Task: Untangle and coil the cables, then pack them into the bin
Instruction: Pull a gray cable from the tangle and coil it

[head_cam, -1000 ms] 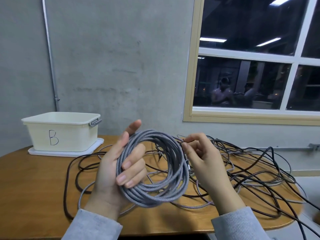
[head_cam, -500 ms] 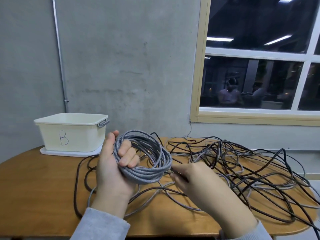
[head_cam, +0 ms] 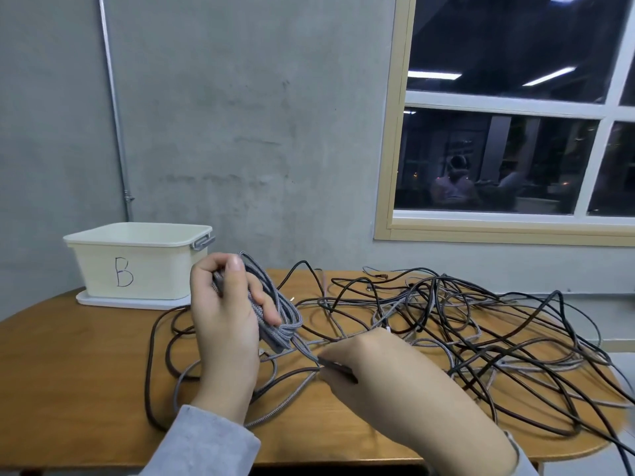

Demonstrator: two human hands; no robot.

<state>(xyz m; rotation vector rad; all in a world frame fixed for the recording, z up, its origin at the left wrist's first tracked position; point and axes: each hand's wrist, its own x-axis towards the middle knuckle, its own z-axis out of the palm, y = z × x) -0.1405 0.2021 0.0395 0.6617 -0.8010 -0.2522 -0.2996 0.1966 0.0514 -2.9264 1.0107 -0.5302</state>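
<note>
- While the left hand (head_cam: 223, 324) grips the grey coil (head_cam: 275, 310), the right hand (head_cam: 371, 365) pinches its tail.
- Loose cables (head_cam: 464, 324) sprawl on the table (head_cam: 68, 372); bin (head_cam: 137, 269) stands behind.

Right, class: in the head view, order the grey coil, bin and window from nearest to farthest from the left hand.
1. Grey coil: gripped in the left hand.
2. Bin: behind, to its left.
3. Window: far right, on the wall.
</note>
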